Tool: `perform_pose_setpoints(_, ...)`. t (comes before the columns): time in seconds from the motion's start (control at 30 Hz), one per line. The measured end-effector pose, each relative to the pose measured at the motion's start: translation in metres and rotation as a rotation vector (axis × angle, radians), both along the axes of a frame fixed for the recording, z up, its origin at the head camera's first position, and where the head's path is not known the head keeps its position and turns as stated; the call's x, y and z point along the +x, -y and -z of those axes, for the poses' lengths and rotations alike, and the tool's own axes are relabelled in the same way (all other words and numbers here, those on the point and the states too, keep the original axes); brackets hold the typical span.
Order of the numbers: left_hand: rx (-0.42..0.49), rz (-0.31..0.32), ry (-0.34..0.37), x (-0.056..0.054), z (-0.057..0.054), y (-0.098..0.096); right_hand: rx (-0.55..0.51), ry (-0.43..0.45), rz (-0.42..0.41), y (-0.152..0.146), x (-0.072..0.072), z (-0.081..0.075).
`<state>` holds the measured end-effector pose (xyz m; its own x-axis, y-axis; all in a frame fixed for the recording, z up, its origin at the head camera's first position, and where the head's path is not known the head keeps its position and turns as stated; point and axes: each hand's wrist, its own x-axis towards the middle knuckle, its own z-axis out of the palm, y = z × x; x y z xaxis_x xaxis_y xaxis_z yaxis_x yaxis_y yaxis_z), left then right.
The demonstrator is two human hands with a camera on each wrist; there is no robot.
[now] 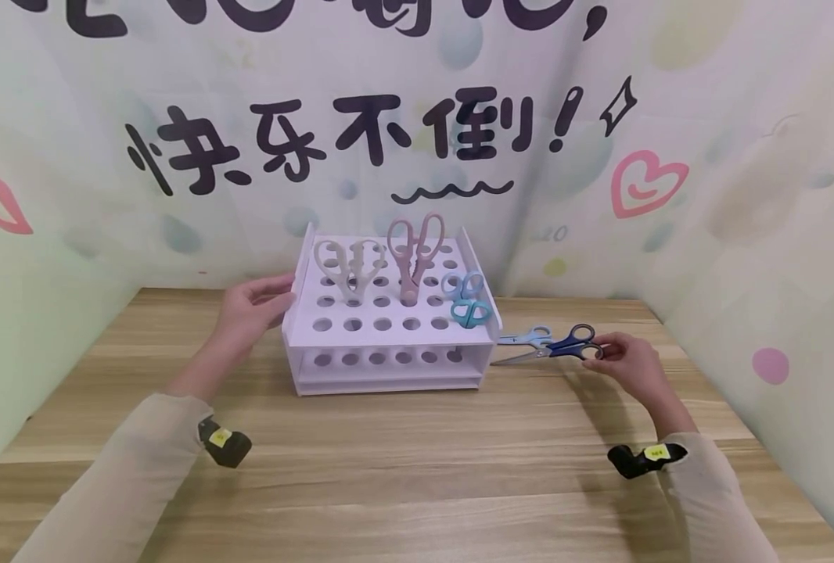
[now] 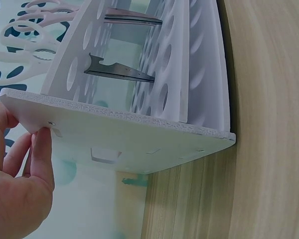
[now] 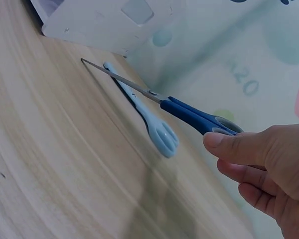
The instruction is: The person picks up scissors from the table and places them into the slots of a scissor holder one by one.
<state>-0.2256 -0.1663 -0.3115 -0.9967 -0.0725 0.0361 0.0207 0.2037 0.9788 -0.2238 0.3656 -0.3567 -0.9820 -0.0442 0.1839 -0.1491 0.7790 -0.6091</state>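
Note:
My right hand (image 1: 628,361) pinches dark blue-handled scissors (image 3: 194,117) by the finger loops, blades pointing left toward the rack. Just behind and below them, light blue scissors (image 3: 162,137) lie on the table. On the rack's left side, my left hand (image 1: 251,309) touches the outer panel with its thumb and fingertips. The white rack (image 1: 389,338) has rows of round holes on its tiers. White-handled scissors (image 1: 350,270), pink-handled scissors (image 1: 410,270), and small blue (image 1: 465,285) and teal scissors (image 1: 470,313) stand in it, handles up. Blades show between the tiers in the left wrist view.
The wooden table (image 1: 417,461) runs in front of the rack. A printed curtain (image 1: 361,180) with dark lettering hangs close behind it, and pale walls close in on both sides. Black cameras (image 1: 227,444) sit on both wrists.

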Motion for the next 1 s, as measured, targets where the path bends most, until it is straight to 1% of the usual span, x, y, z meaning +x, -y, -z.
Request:
perform_pose_setpoints(0.2,-0.001,-0.001,0.0,0.0,0.001,0.0,-0.013,-0.087,0.007,0.008,-0.001,-0.009)
perform_pose_setpoints(0.37,0.007,0.002,-0.002,0.001,0.001,0.001,-0.028,-0.129,-0.006,0.018,-0.001,-0.02)
perform_pose_setpoints(0.63,0.011,-0.001,-0.004,0.001,0.001,0.0,-0.011,-0.194,-0.053,0.035,0.0,-0.037)
perform_pose_setpoints(0.73,0.015,0.0,-0.003,0.001,0.001,0.0,0.003,-0.217,-0.085,0.041,0.0,-0.043)
perform_pose_setpoints(1.0,0.018,0.004,-0.005,0.001,0.001,0.0,0.058,-0.244,-0.138,0.059,0.002,-0.057)
